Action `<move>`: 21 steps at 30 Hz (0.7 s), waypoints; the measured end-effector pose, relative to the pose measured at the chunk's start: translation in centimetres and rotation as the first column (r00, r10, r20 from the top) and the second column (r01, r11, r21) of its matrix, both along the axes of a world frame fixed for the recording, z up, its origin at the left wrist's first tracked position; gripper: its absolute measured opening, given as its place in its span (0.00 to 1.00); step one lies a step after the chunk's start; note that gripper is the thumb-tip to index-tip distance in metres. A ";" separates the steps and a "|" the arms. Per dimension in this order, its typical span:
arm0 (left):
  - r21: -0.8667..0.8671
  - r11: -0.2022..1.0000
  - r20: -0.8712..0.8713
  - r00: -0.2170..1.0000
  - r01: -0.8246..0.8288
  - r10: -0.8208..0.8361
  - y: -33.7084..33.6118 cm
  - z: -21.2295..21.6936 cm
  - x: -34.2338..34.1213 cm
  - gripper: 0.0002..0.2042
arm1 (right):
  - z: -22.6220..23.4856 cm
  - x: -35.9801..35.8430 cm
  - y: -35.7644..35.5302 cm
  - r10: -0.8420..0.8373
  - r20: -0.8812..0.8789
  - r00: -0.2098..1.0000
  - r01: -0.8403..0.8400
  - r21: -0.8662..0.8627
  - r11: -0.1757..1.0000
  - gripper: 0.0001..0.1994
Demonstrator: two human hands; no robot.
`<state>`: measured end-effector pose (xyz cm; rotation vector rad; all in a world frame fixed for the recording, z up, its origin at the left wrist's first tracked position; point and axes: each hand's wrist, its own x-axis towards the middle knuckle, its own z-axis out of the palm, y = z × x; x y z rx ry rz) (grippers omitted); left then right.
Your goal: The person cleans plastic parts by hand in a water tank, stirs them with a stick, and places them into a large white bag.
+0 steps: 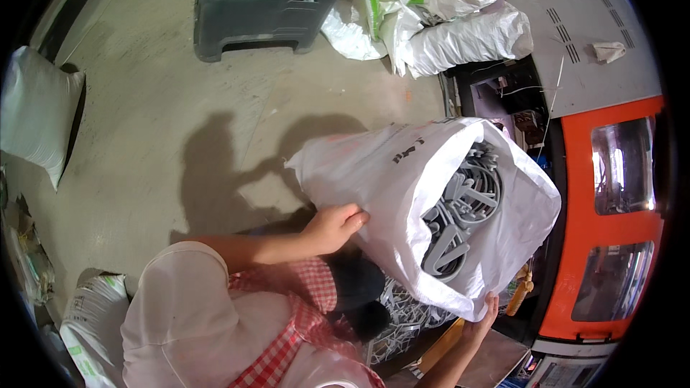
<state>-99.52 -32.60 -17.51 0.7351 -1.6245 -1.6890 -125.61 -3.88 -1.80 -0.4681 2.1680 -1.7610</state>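
Note:
A large white woven sack (359, 172) lies tilted in front of me, its mouth gaping toward the right. Inside are several grey plastic pieces (463, 205) with curved, ring-like parts and flat tabs. My left hand (335, 230) is closed on the near side of the sack, its fingers bunching the fabric. At the lower edge of the mouth, my right hand (480, 322) pinches the rim, the thumb side showing and some fingers hidden behind the cloth.
Beneath the sack, grey plastic scraps (402, 316) are heaped. An orange machine panel (575, 230) with windows stands close on the right. A dark grey step stool (244, 7) and crumpled white sacks (467, 39) are at the back; filled sacks (39, 108) stand at the left.

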 end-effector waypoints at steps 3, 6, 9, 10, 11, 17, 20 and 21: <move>0.015 0.999 -0.039 0.999 0.030 -0.029 0.9 -0.1 1.0 0.08 | -1.1 -1.3 0.9 0.000 0.015 1.000 0.001 -0.032 0.999 0.21; 0.019 1.000 -0.084 0.996 0.020 -0.018 1.7 -0.9 2.1 0.06 | -1.0 0.8 -0.1 -0.027 0.131 0.991 0.047 -0.153 0.987 0.21; -0.032 0.999 -0.009 0.999 0.043 -0.043 2.1 -2.2 3.2 0.07 | -2.8 1.0 1.7 -0.004 -0.061 0.998 0.013 0.151 0.988 0.15; -0.062 0.995 0.049 0.996 0.080 -0.077 1.9 -2.6 3.5 0.08 | -3.7 0.0 3.6 -0.007 -0.059 0.998 0.025 0.300 0.954 0.13; -0.060 0.995 0.044 0.996 0.076 -0.074 2.0 -3.1 3.7 0.08 | -4.8 -0.7 5.3 -0.017 -0.039 0.999 0.031 0.391 0.920 0.11; -0.080 0.939 0.321 0.900 0.334 -0.293 1.6 -5.8 4.8 0.12 | -10.1 -2.0 15.3 -0.083 0.225 0.971 -0.045 0.512 0.858 0.08; -0.010 0.934 0.335 0.882 0.356 -0.332 1.5 -6.9 4.4 0.12 | -11.8 -2.3 18.3 -0.157 0.306 0.939 -0.078 0.632 0.771 0.09; -0.056 0.947 0.390 0.880 0.316 -0.270 1.3 -7.4 4.3 0.13 | -11.6 -1.3 16.6 -0.150 0.260 0.954 -0.078 0.697 0.713 0.08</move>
